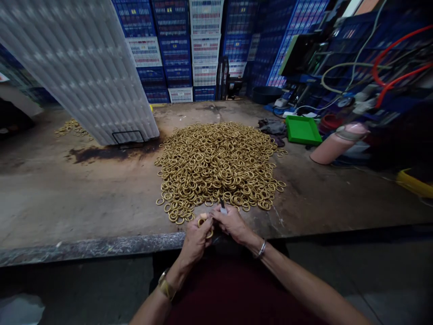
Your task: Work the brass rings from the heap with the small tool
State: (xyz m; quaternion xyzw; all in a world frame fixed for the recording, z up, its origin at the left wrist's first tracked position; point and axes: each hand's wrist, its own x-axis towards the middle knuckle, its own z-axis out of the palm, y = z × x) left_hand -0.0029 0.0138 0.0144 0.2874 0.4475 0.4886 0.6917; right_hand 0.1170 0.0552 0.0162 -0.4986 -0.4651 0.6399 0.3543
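A wide heap of brass-coloured rings [216,158] lies on the worktable [118,198]. At the table's front edge, my left hand [195,237] is closed on a brass ring [200,223], with part of another showing lower in the fingers. Close beside it, my right hand [234,223] is closed around a small tool [222,207] with a dark upper end and a pale lower part; its exact kind is not clear. The right fingertips meet the left ones near the ring, and they hide where the tool's other end is.
A tall stack of pale corrugated sheets [91,67] leans in a black wire stand [128,137] at left. Behind it lie more rings [72,128]. At right are a green tray [303,130], dark cloth [272,126] and a pink cylinder [333,146]. Crates [206,47] line the back.
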